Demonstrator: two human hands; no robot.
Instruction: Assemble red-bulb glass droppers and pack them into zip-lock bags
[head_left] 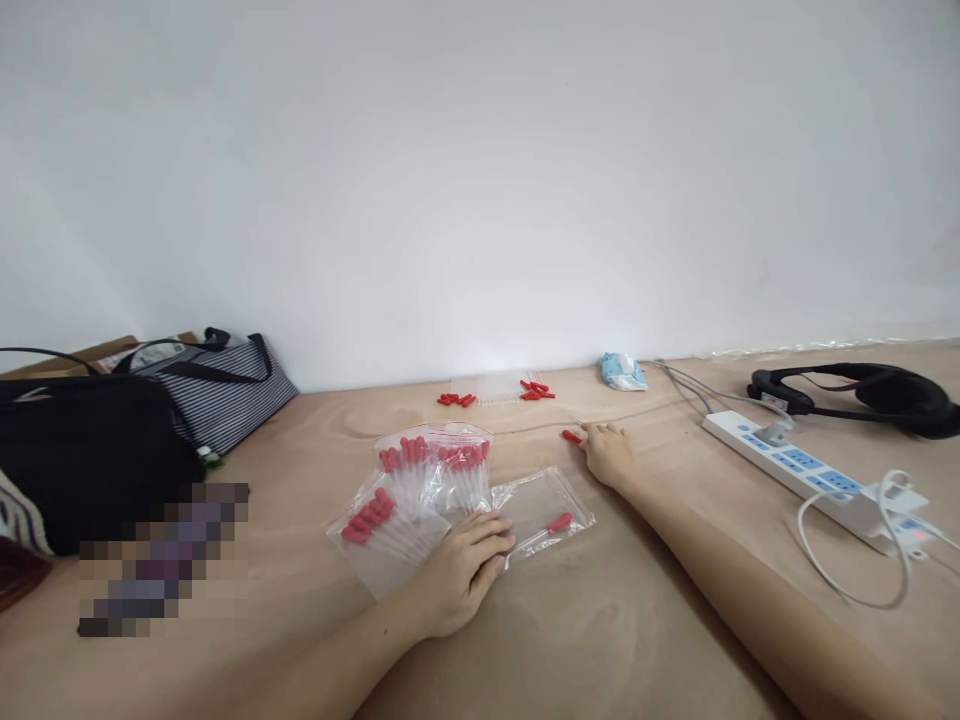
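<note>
My left hand [466, 568] is closed at the left edge of a clear zip bag [525, 497], its fingers together on the plastic. A single dropper with a red bulb [559, 523] lies inside that bag. Farther back and to the right, my right hand [609, 454] has its fingers closed around another dropper, whose red bulb [571, 437] sticks out to the left; its thin stem is hardly visible. Beside my left hand lie overlapping clear bags filled with several red-bulbed droppers [369, 515].
Loose droppers with red bulbs [537, 391] lie near the wall. A blue and white packet [623, 371] is behind my right hand. On the right are a white power strip [799, 465] with cables and a black headset [855, 395]; at left, a black bag [97, 460] and a striped bag [225, 390].
</note>
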